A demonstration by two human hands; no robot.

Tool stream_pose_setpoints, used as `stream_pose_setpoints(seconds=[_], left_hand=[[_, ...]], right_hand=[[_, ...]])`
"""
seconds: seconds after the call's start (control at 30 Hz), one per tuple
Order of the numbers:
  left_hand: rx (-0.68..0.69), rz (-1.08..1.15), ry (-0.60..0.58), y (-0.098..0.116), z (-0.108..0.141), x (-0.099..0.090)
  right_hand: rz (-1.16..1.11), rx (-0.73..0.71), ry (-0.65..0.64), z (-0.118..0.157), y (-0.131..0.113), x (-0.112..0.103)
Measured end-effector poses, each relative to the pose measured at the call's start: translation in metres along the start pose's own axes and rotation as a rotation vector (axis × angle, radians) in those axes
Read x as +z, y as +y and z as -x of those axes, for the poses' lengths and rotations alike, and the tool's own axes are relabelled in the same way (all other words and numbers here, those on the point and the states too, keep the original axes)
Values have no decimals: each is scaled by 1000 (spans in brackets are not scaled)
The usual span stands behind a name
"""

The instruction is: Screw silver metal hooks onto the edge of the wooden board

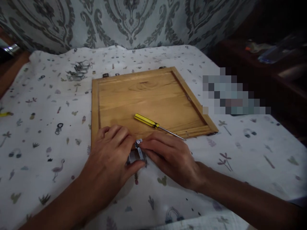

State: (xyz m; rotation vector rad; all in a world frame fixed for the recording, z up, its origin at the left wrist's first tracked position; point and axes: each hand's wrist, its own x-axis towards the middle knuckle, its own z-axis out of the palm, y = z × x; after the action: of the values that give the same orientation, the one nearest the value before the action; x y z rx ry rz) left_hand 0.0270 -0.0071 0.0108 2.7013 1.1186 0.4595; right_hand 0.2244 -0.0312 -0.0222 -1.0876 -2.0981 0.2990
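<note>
A wooden cabinet door (134,99) with a raised frame lies flat before me. At its near edge sits a metal cabinet hinge (140,153) with a screw head showing on its plate. My left hand (110,150) is closed round the hinge's left side, its fingers on the door frame and its thumb under the hinge arm. From the right, my right hand (170,153) pinches at the hinge near the screw; its fingertips are partly hidden. A screwdriver (146,120) with a yellow and black handle lies across the door, its shaft tip close above my right hand.
Several metal hinges (78,70) are heaped at the far left on the printed sheet (59,137). A yellow object (6,114) shows at the left edge. On the right lies a pixelated item (232,95). Patterned fabric (131,22) rises behind; dark furniture (268,73) stands at right.
</note>
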Motion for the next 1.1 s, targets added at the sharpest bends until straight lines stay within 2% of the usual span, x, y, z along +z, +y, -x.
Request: stream_pose_setpoints(seconds=[0.13,0.27,0.5,0.67,0.9,1.1], left_hand=[[-16,-12,-9,1,0,-1],[-18,-15,8,1,-1,1],[-11,6,22,2,-1,1],[-2,10,29,3,-1,-1],[6,2,12,1,-1,-1],[-2,-38,-2,0,2,0]], right_hand=[[49,-66,-25,-1,-1,-3],[44,-60,-34,0,0,-3],[-91,-45,-42,0,1,-5],[-194,17,-67,-1,1,-8],[-251,105,68,0,1,-14],[-143,137,129,-4,7,-25]])
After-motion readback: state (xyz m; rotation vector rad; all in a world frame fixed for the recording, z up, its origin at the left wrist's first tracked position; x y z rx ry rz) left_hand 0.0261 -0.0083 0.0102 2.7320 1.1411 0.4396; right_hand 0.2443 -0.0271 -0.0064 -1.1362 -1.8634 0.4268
